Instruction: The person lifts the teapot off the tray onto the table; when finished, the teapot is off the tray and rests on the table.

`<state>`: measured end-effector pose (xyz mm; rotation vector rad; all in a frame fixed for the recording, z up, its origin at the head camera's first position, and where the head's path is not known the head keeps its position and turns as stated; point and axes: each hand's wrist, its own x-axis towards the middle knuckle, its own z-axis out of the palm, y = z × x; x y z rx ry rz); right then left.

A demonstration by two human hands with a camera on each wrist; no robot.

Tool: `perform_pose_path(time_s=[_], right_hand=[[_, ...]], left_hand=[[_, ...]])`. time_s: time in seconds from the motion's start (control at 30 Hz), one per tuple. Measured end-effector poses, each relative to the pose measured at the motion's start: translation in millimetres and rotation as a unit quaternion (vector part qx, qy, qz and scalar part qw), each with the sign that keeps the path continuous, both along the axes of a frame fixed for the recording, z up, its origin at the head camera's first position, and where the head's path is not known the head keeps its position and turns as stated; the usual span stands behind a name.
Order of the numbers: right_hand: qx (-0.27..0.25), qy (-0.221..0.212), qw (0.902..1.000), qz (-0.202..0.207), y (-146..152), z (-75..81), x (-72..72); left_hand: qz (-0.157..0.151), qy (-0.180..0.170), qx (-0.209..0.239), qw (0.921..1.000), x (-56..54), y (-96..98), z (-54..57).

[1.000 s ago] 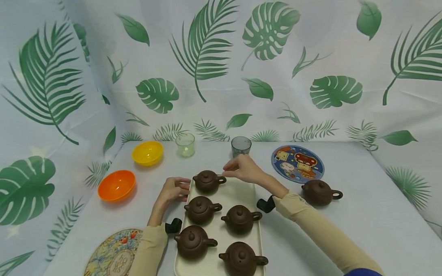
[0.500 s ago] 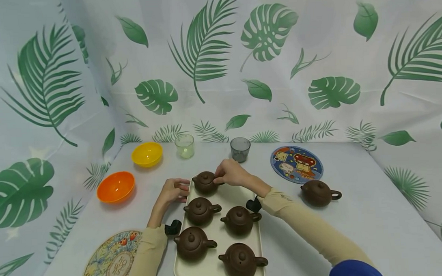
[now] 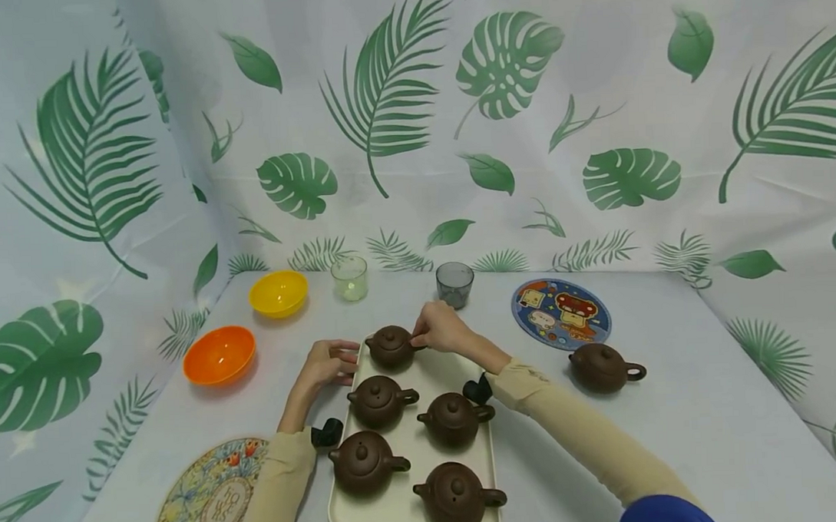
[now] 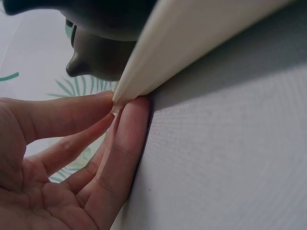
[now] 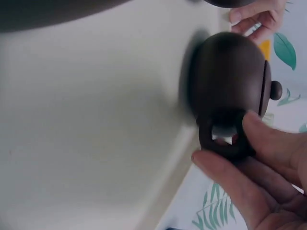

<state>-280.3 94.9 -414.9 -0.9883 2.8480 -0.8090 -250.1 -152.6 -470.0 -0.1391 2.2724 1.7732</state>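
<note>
A cream rectangular tray (image 3: 378, 516) holds several dark brown teapots, spouts to the left and handles to the right. My left hand (image 3: 321, 364) is at its far left corner; in the left wrist view the thumb and fingers pinch the tray's edge (image 4: 158, 52). My right hand (image 3: 443, 329) is at the small far-left teapot (image 3: 389, 348). Up close in the right wrist view, thumb and finger pinch the handle of this teapot (image 5: 228, 72), which stands upright on the tray. The rest of the right fingers are partly hidden.
Another brown teapot (image 3: 601, 367) stands on the table right of the tray, near a round blue cartoon mat (image 3: 561, 311). Behind are a grey glass (image 3: 455, 285) and a green glass (image 3: 349, 279). Yellow (image 3: 278, 294) and orange (image 3: 219, 356) bowls and a patterned round mat (image 3: 184, 492) lie left.
My right hand has moved left from the tray's far edge to the small far-left teapot and has taken its handle. The left hand stays at the tray corner.
</note>
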Motion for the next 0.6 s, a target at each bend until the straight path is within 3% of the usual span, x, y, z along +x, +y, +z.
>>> perform_pose_path(time_s=[0.1,0.27,0.43,0.6], right_hand=[[-0.008,0.009,0.9999,-0.003,7,1.9,-0.6],[-0.045,-0.013,0.9989,0.003,34,10.7,1.9],[-0.077,-0.047,0.9959,0.010,77,20.3,8.7],[-0.088,-0.074,0.9932,-0.016,126,19.5,14.6]], left_hand=[[-0.001,-0.001,-0.009,1.0000,0.5,-0.8,0.7],[0.007,0.001,-0.015,0.9999,1.5,0.4,0.0],[0.007,0.003,-0.014,0.9999,0.6,1.5,0.2],[0.009,0.001,-0.016,0.9998,1.5,1.0,0.3]])
